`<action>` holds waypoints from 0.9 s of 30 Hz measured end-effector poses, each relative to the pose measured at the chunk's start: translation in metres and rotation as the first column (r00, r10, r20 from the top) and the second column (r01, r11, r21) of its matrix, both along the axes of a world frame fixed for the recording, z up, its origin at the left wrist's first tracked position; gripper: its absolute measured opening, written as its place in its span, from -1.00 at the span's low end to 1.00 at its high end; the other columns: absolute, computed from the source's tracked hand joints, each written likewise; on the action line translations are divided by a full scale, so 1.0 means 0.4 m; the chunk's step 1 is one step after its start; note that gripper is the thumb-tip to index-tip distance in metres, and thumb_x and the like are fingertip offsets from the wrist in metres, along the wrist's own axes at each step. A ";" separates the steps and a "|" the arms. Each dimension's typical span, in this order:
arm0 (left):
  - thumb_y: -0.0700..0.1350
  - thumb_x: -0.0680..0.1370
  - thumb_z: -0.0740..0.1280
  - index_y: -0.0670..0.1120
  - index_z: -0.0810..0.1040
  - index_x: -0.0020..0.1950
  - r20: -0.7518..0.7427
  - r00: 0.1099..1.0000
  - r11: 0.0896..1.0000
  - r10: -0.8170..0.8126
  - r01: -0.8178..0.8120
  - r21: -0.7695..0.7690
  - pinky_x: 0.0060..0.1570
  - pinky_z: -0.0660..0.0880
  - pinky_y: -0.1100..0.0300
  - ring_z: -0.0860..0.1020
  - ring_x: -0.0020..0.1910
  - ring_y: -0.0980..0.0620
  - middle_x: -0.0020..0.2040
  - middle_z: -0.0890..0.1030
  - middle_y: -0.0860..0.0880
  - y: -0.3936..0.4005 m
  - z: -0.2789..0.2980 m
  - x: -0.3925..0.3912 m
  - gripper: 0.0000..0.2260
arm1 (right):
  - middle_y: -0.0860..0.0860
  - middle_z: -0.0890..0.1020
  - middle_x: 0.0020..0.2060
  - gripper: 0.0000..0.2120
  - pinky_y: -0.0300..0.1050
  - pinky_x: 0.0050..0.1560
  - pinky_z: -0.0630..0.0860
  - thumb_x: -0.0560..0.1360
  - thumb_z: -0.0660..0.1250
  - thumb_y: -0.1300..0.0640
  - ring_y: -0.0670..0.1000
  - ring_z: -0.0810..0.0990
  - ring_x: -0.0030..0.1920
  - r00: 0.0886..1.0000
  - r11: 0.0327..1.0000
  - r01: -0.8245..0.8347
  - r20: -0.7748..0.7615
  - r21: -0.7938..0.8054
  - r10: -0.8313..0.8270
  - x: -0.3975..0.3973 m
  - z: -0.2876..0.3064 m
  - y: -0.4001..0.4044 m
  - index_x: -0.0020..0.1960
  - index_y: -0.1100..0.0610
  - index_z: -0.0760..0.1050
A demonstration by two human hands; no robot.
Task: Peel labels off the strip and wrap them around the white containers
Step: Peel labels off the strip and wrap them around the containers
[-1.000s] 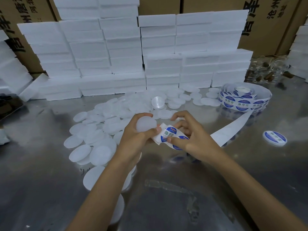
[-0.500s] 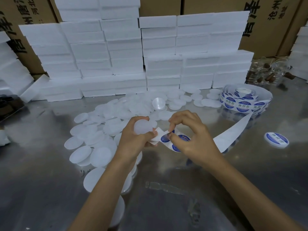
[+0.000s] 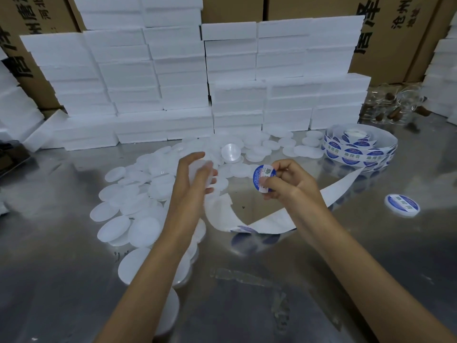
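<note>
My left hand (image 3: pixel 190 179) grips a plain white round container (image 3: pixel 201 174), held up above the table. A round blue and white label (image 3: pixel 264 178) is pinched in the fingertips of my right hand (image 3: pixel 289 181), free of the strip and a short way right of the container. The white backing strip (image 3: pixel 247 219) curls loose on the table below both hands and runs up to the label roll (image 3: pixel 358 149) at the right. Several unlabelled white containers (image 3: pixel 138 206) lie in a heap to the left.
One labelled container (image 3: pixel 401 204) lies alone at the right. Stacked white foam blocks (image 3: pixel 185 82) form a wall at the back, with cardboard boxes (image 3: pixel 385 33) behind. Clear bottles (image 3: pixel 395 107) sit at the back right. The metal tabletop (image 3: pixel 272 293) is reflective.
My right hand has pulled the label off the strip and lifted it to the right. The strip has dropped away from my hands onto the table. My left hand has turned the container.
</note>
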State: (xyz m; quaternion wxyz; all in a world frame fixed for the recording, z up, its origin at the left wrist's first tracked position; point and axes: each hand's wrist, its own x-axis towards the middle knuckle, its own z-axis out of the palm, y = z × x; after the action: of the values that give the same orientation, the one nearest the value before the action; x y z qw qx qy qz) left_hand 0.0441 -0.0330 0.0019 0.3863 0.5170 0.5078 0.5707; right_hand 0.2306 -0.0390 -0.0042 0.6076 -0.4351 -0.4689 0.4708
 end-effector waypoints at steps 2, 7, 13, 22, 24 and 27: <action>0.06 0.68 0.15 0.02 0.52 0.24 0.384 0.912 0.984 -0.145 0.175 -0.044 0.09 0.58 0.02 0.63 0.11 -0.17 0.13 0.64 -0.20 -0.012 0.022 0.012 -0.76 | -0.01 0.68 -0.21 -0.81 -0.22 -0.24 0.56 0.43 0.47 0.31 -0.05 0.63 -0.27 1.000 0.999 -0.015 -0.008 0.037 0.015 -0.014 0.012 -0.012 -0.02 0.15 0.53; 0.24 0.66 0.03 -0.18 0.46 0.40 0.661 0.680 0.888 -0.318 0.458 -0.044 0.30 0.48 -0.08 0.58 0.29 -0.21 0.27 0.61 -0.26 -0.033 0.016 0.035 -0.42 | -0.12 0.64 -0.25 -0.79 -0.25 -0.26 0.56 0.42 0.48 0.33 -0.07 0.64 -0.27 1.000 0.979 -0.003 0.018 0.206 -0.001 -0.065 0.042 -0.042 -0.09 0.09 0.52; 0.30 0.62 0.02 -0.12 0.50 0.38 0.655 0.640 0.842 -0.402 0.539 -0.009 0.29 0.53 0.07 0.59 0.28 -0.09 0.32 0.60 -0.20 -0.043 0.009 0.056 -0.39 | -0.13 0.62 -0.22 -0.75 -0.17 -0.18 0.60 0.42 0.51 0.27 -0.06 0.64 -0.24 0.980 0.966 0.048 0.176 0.253 -0.095 -0.097 0.023 -0.046 -0.10 0.02 0.49; 0.26 0.54 0.10 -0.13 0.41 0.47 0.568 0.701 0.849 -0.431 0.528 -0.008 0.37 0.43 0.06 0.53 0.37 -0.11 0.37 0.55 -0.19 -0.053 0.008 0.068 -0.36 | -0.13 0.63 -0.19 -0.75 -0.27 -0.20 0.56 0.42 0.53 0.17 -0.05 0.66 -0.20 0.965 0.966 0.093 0.219 0.240 -0.147 -0.094 0.008 -0.037 -0.10 -0.06 0.48; 0.24 0.55 0.11 -0.14 0.40 0.47 0.545 0.728 0.863 -0.417 0.506 -0.015 0.40 0.41 0.03 0.51 0.38 -0.15 0.38 0.53 -0.22 -0.054 0.008 0.071 -0.38 | -0.17 0.62 -0.18 -0.75 -0.30 -0.21 0.54 0.42 0.53 0.14 -0.09 0.64 -0.23 0.952 0.965 0.112 0.252 0.236 -0.172 -0.093 0.007 -0.036 -0.09 -0.09 0.48; 0.20 0.55 0.11 -0.13 0.41 0.46 0.517 0.753 0.878 -0.407 0.479 -0.007 0.32 0.49 0.06 0.55 0.34 -0.15 0.36 0.55 -0.23 -0.054 0.006 0.077 -0.41 | -0.21 0.61 -0.15 -0.77 -0.41 -0.25 0.48 0.43 0.52 0.09 -0.17 0.61 -0.21 0.916 0.953 0.163 0.321 0.255 -0.243 -0.097 0.001 -0.040 -0.04 -0.11 0.50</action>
State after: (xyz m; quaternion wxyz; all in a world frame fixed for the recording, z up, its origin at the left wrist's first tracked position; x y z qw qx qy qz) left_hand 0.0749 -0.0547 0.0043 0.6634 0.4286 0.2910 0.5398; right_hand 0.1917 -0.0549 -0.0039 0.6057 -0.4870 -0.5708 0.2648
